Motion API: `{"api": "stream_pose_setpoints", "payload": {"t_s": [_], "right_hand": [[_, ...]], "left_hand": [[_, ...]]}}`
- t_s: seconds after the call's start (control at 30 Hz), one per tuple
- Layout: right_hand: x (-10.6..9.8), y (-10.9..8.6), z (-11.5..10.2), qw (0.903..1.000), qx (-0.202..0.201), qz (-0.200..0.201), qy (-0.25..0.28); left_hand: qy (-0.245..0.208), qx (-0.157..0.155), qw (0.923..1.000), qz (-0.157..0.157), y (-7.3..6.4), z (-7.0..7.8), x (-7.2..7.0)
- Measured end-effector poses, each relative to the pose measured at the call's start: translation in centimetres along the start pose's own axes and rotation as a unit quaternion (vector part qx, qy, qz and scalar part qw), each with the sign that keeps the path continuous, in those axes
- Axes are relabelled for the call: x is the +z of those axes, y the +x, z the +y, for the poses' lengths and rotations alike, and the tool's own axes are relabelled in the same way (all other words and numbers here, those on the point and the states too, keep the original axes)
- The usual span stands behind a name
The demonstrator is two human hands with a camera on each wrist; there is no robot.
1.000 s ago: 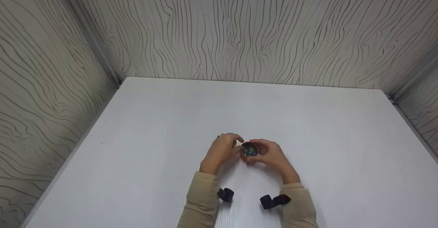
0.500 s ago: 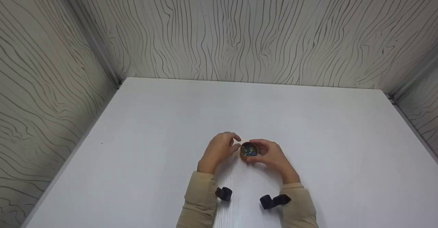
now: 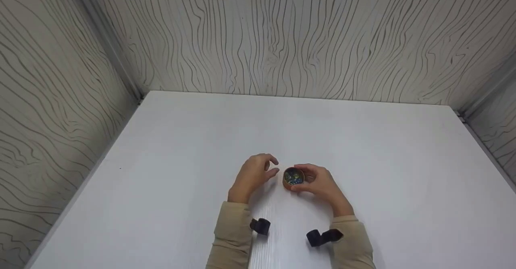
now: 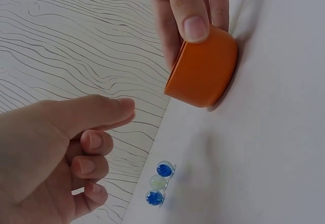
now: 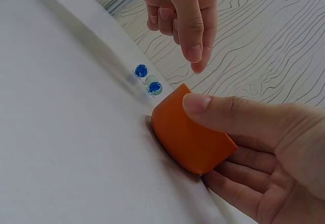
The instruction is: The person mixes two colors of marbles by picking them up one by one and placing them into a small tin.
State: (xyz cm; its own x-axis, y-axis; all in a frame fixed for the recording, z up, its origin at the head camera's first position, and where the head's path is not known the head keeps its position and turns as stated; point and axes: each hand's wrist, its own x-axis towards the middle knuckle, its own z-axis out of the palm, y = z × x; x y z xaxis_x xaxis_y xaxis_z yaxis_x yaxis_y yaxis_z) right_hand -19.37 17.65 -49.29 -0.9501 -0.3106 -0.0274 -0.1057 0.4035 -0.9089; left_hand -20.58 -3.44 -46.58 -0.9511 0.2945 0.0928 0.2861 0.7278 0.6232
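My right hand (image 3: 320, 184) grips a small orange cup (image 5: 188, 132), thumb on the near side and fingers around the far side. The cup stands on the white table and, seen from above, holds several glass marbles (image 3: 294, 176). To the left of the cup hovers my left hand (image 3: 254, 176), apart from it, with nothing seen between thumb and forefinger; its other fingers curl in. Beyond the left hand, blue marbles (image 4: 164, 169) and a pale marble (image 4: 158, 182) lie close together on the table. The left hand hides them in the head view.
The white table (image 3: 181, 140) meets a wood-grain patterned wall (image 3: 262, 39) at the back. Similar panels rise at both sides. A black wrist mount (image 3: 261, 226) sticks out from the left sleeve, another black mount (image 3: 322, 236) from the right.
My left hand has drawn back from the cup, moving left and slightly away, its fingertips no longer at the rim. The right hand and the cup stay in place.
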Motion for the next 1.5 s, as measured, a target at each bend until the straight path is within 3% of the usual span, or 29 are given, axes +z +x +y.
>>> {"api": "stream_pose_setpoints", "payload": {"t_s": [0.6, 1.07, 1.5], "right_hand": [[0.1, 0.1, 0.2, 0.9999, 0.007, 0.008, -0.002], [0.1, 0.1, 0.3, 0.9999, 0.003, 0.007, -0.015], [0.1, 0.0, 0.2, 0.9997, 0.008, 0.007, -0.021]], "left_hand": [[-0.016, -0.045, 0.9989, 0.000, 0.0, -1.0, -0.5], [-0.021, -0.035, 0.9987, 0.031, -0.3, -1.8, -0.6], [-0.027, -0.057, 0.9973, 0.038, -0.3, -2.2, -0.9]]}}
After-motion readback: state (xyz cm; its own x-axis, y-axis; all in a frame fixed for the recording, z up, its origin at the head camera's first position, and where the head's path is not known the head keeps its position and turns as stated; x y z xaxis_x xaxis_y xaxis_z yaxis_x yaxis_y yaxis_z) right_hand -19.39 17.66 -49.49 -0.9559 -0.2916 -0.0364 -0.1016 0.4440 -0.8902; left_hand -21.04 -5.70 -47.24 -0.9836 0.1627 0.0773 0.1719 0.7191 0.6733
